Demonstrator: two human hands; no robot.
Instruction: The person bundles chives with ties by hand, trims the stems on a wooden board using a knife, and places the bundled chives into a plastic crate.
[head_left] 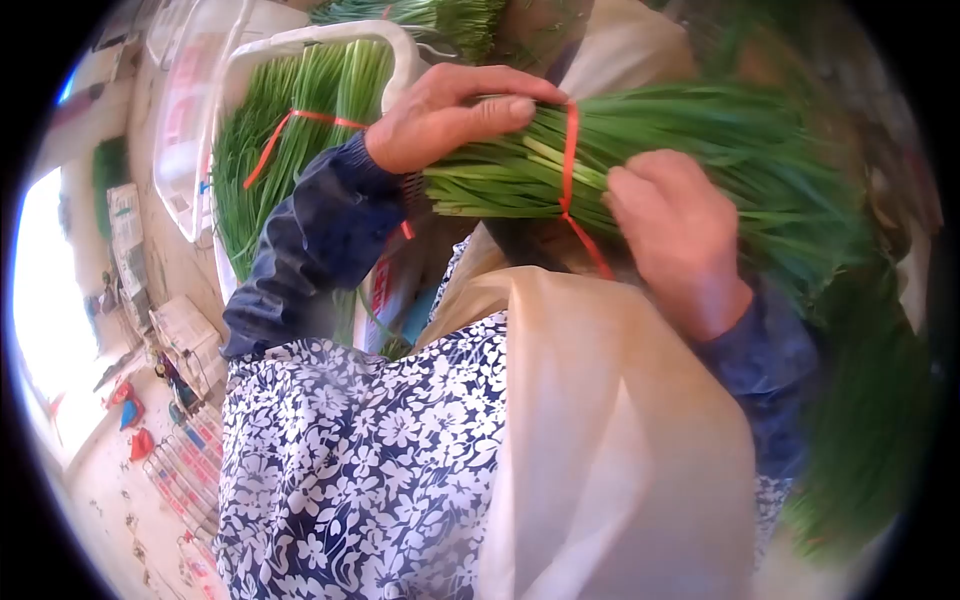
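Note:
A bundle of green chives (740,140) lies crosswise in front of me, its cut ends to the left and its leaves spreading right. Around it runs a red tie (570,160) with a loose tail hanging down. My left hand (445,112) grips the cut-end side, thumb and fingers over the top. Slightly blurred, my right hand (680,225) is closed against the leaves just right of the tie; its fingertips are partly hidden.
To the left stands a white crate (290,40) holding tied chives (345,80). More chives (440,20) lie beyond it, and dark leaves (860,400) hang at the right. A beige cloth (620,430) covers part of my lap. Newspapers (190,340) lie at far left.

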